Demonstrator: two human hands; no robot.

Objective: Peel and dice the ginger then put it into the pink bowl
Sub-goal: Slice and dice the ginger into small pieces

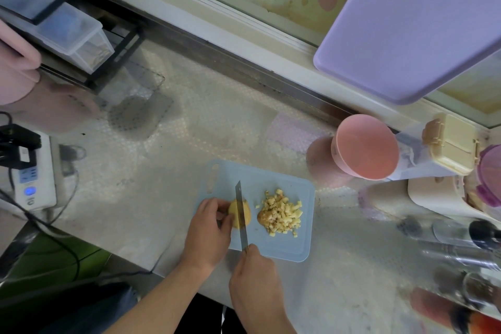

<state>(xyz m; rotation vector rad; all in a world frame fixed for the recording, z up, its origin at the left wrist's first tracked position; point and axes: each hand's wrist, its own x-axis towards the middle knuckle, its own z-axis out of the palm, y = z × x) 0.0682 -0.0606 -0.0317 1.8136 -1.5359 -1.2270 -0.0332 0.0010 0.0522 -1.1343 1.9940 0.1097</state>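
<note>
The right hand [254, 276] is nearest, closed around the handle of a knife [240, 214] whose blade stands edge-down across a peeled ginger piece [240, 215]. Just beyond and to the left, the left hand [208, 228] pinches that piece from its left side, fingers curled against it, pressing it to the blue board [303, 241]. To the right of the blade, apart from the held piece, lies a heap of dice [282, 214] on the same board, with a brownish scrap at the heap's left edge. The board rests on a pale, speckled counter [189, 144]. Farther back and to the right stands the pink bowl [366, 146], upright, well apart from the board, nothing visible inside it. Beside it on the right sits a cream box [452, 144] with a clasp. At the left edge a white power strip [35, 179] shows 1 blue light. At the far side, a lilac board [406, 24] leans over the window sill.
</note>
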